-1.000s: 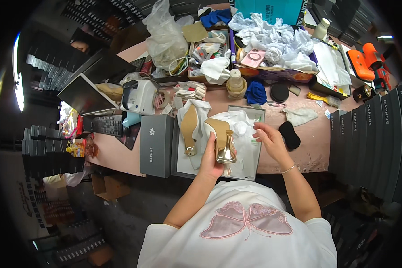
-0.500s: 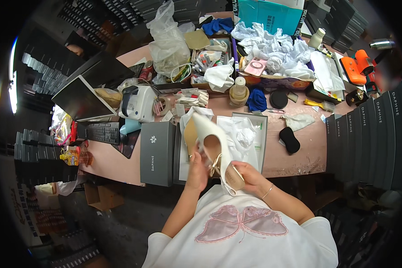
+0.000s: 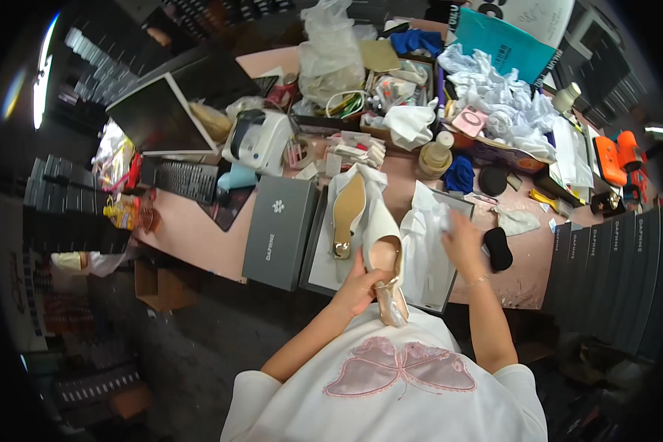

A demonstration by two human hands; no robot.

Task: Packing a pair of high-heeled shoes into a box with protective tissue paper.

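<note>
My left hand (image 3: 356,287) is closed around the heel end of a white pointed shoe (image 3: 378,225), its toe pointing away from me and its gold-edged opening facing up. A clear wrap hangs by its heel. The other shoe (image 3: 348,206) lies with its tan sole up on white paper in the open grey shoebox (image 3: 443,283). White tissue paper (image 3: 422,236) stands rumpled in the box's right half. My right hand (image 3: 461,241) is over the box's right edge, beside the tissue; its fingers are smeared by motion.
A dark grey box lid (image 3: 276,236) lies left of the shoebox. Behind stand a label printer (image 3: 258,140), a pump bottle (image 3: 435,156) and a bin of crumpled paper (image 3: 493,99). A black oval pad (image 3: 498,249) lies right; stacked shoeboxes (image 3: 604,258) flank the table.
My right hand has left the shoe and moved right to the tissue. One shoe now lies sole up in the box; my left hand holds the other. The view has turned slightly.
</note>
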